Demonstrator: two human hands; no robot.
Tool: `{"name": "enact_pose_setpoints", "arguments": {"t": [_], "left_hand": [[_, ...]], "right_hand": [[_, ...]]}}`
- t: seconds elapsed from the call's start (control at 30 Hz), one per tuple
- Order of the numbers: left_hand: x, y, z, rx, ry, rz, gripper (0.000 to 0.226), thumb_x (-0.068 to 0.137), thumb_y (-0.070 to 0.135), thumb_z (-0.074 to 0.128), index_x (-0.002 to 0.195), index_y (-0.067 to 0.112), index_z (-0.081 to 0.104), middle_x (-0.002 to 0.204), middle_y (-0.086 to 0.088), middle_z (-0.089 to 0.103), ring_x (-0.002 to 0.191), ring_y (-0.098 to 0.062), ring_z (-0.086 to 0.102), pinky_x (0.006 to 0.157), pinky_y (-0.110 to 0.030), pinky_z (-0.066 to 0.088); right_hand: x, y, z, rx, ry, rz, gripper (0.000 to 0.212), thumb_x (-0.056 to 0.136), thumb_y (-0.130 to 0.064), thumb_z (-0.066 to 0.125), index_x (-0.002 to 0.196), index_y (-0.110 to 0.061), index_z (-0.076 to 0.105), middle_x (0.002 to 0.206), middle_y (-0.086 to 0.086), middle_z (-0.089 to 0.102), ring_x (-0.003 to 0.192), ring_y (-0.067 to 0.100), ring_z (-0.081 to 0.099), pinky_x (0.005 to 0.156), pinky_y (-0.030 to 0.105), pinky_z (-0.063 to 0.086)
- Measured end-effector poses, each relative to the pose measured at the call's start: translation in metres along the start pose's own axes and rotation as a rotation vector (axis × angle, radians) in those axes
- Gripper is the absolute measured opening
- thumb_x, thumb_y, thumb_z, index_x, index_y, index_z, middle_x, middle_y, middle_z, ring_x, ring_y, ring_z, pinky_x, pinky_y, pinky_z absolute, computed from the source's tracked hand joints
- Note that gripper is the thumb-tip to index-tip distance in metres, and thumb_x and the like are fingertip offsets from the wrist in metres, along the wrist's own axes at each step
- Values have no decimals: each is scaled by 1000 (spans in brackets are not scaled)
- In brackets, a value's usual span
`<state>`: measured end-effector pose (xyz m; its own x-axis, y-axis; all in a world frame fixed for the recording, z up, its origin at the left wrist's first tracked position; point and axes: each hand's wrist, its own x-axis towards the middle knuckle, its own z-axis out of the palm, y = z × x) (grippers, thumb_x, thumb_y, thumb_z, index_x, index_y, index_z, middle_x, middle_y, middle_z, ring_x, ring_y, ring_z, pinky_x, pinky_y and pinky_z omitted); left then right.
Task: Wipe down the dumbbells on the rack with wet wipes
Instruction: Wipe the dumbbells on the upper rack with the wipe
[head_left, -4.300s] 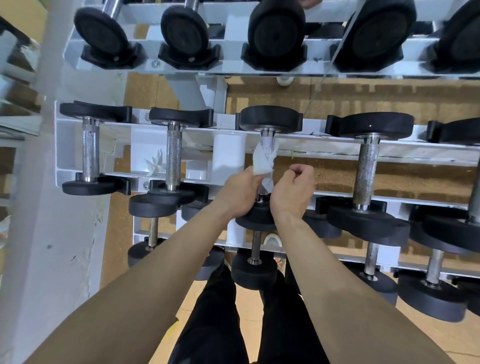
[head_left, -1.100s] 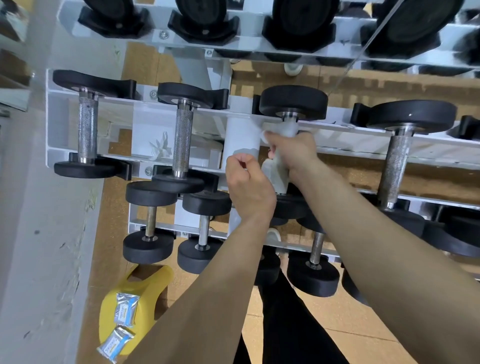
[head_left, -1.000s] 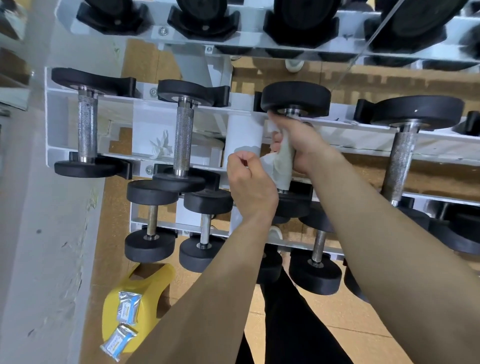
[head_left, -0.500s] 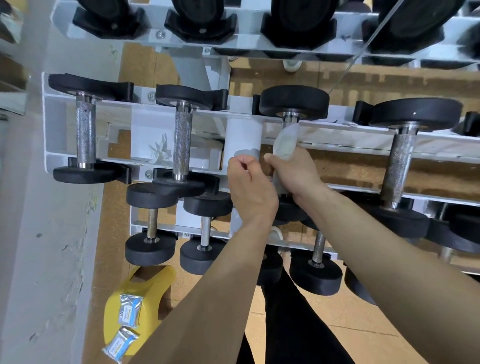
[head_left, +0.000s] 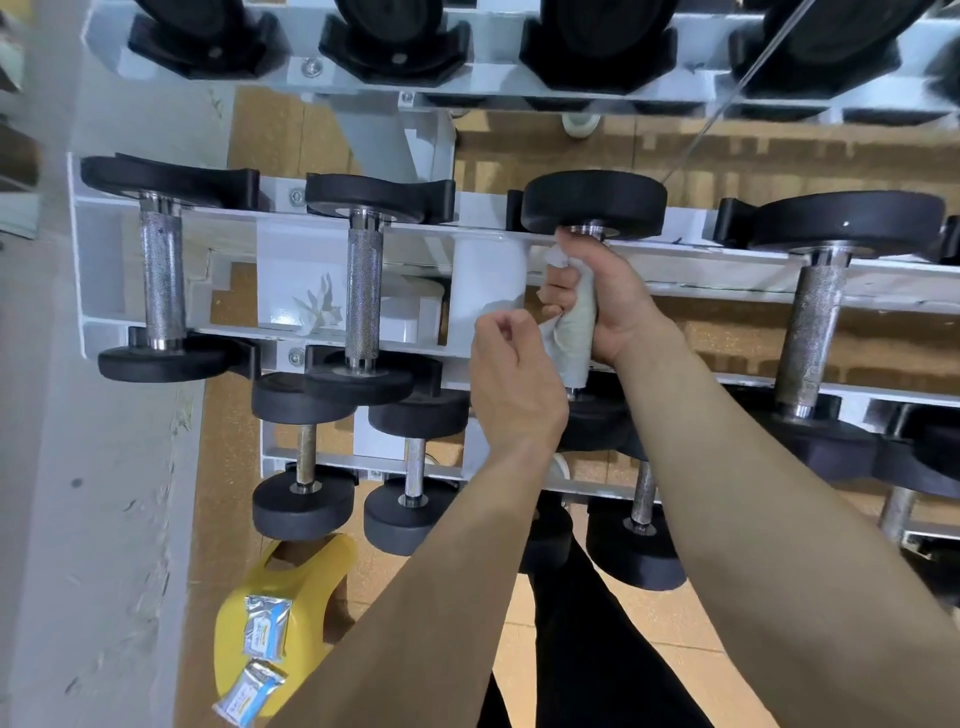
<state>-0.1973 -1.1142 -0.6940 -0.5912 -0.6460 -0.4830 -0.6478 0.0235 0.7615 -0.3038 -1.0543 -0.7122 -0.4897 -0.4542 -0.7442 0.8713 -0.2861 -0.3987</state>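
Dumbbell (head_left: 594, 205): its handle lies inside the right hand (head_left: 608, 304), which grips the wet wipe (head_left: 576, 343) wrapped round it. The left hand (head_left: 514, 379) is curled beside the wipe's loose corner; whether it pinches the corner cannot be told. The stroke would work best with a firm squeeze, twisting along the whole handle.

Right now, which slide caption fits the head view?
Right grip holds a white wet wipe around the steel handle of a black dumbbell; left grip pinches the wipe's end.

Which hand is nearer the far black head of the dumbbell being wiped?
Right. The right hand grips the wet wipe close beside that head; the left hand is lower, at the wipe's loose end.
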Motion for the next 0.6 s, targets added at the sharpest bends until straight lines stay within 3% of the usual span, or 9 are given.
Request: {"name": "enact_pose_setpoints", "arguments": {"t": [0.07,0.17,0.23,0.3,0.4,0.53,0.6], "left_hand": [[2,1,-1,9,-65,-9,22,101,44,50,105,26,61,101,12,65,95,-8,60,84,-29,46],[5,2,-3,56,-146,-47,21,97,47,58,103,28,65,94,14,68,86,-1,63,75,-23,47],[9,0,-5,92,-188,-41,21,99,44,58,103,25,67,93,13,70,84,1,63,72,-21,45],[12,-2,-6,104,-214,-27,22,101,39,57,106,22,70,97,11,71,87,-1,63,74,-21,46],[14,0,-7,120,-242,-4,21,102,32,56,109,19,71,101,7,71,89,-6,63,77,-21,47],[13,7,-13,139,-317,-15,18,103,30,55,92,26,69,95,5,68,100,-22,65,92,-36,53],[14,9,-15,149,-317,-16,15,101,32,58,106,23,69,101,6,68,104,-20,64,96,-35,51]], "right_hand": [[-5,4,1,-61,96,-44,20,94,-31,66,84,-16,57,57,-4,50,52,10,44,57,24,43],[-19,17,-1,-601,380,-212,31,91,-43,70,102,-15,64,80,-2,71,74,15,68,75,33,56],[-33,24,-6,-852,398,-275,33,96,-45,62,113,-17,62,99,-3,71,90,14,68,79,32,54],[-46,25,-13,-989,362,-310,27,101,-39,58,115,-17,59,101,-4,67,91,13,64,74,29,50],[-60,24,-26,-1058,404,-411,12,99,-30,64,107,-22,66,95,-8,69,88,10,65,76,34,54],[-74,27,-38,-996,588,-464,9,90,-27,74,91,-19,70,90,2,72,87,20,67,80,48,58],[-77,26,-37,-971,623,-472,10,90,-25,75,92,-17,69,90,3,71,87,21,67,79,45,58]]}}
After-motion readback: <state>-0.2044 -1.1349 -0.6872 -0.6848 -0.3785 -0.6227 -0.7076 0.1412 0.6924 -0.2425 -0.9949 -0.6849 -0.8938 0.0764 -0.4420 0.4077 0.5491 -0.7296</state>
